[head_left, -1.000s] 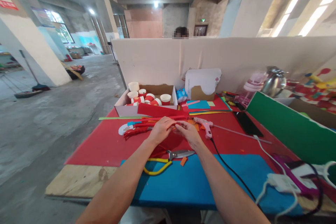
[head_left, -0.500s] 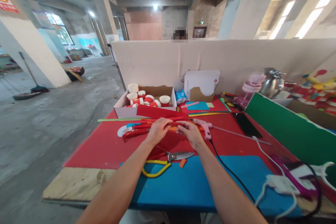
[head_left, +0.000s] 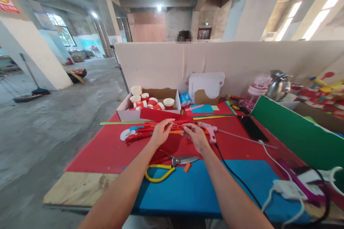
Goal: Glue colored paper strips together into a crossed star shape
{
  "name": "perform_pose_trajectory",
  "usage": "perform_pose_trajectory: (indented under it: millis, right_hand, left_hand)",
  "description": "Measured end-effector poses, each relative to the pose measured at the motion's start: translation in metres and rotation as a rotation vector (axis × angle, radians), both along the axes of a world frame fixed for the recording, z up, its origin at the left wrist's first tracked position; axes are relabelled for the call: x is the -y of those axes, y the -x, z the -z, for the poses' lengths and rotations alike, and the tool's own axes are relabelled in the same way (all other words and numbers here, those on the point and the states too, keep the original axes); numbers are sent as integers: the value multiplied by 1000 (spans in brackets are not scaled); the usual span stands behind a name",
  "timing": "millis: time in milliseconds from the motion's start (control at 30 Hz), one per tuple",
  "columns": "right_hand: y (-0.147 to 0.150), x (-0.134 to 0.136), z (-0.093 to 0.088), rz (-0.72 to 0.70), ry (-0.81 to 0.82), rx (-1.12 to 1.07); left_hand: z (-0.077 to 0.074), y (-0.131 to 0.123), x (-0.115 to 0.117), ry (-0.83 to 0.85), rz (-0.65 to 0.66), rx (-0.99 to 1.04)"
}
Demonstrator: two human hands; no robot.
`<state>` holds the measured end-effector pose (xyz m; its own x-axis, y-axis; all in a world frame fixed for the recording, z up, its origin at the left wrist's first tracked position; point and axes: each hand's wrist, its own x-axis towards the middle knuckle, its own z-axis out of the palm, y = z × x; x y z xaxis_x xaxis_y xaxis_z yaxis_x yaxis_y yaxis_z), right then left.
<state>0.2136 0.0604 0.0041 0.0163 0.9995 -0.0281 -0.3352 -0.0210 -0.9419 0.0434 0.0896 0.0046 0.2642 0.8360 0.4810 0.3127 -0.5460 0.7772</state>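
Between my two hands runs a thin red twisted strip, pinched at its left end by my left hand and at its right end by my right hand. Under and left of my hands lie red strips with a white round piece among them. A pink glue gun rests just right of my right hand. Scissors with yellow handles lie nearer to me between my forearms, beside a small orange piece.
A box of red and white paper cups stands behind my hands. Coloured sheets, a black phone, a green board, a steel jug and cables are to the right. A person's head shows over the white partition.
My left hand has shifted slightly up, and the fingertips of my two hands have moved a little apart. The red strip between them looks thinner and less bunched.
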Motion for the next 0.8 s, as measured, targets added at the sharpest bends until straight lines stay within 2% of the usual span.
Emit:
perform_pose_trajectory:
  millis: [100,200,333,533,667,800]
  right_hand:
    - [1,-2,1,34,-98,106]
    - [4,0,0,5,-166,189]
    - [5,2,-1,-37,-172,184]
    - [1,1,-3,33,-21,-59]
    - [4,5,-4,-63,99,-96]
    - [6,5,-1,-95,71,-25]
  left_hand:
    - [0,0,-1,222,121,109]
    - [1,-2,0,282,236,117]
    - [1,-4,2,271,182,96]
    - [0,-3,0,149,51,133]
    - [-3,-3,3,80,58,93]
    - [-4,-5,5,76,91,76]
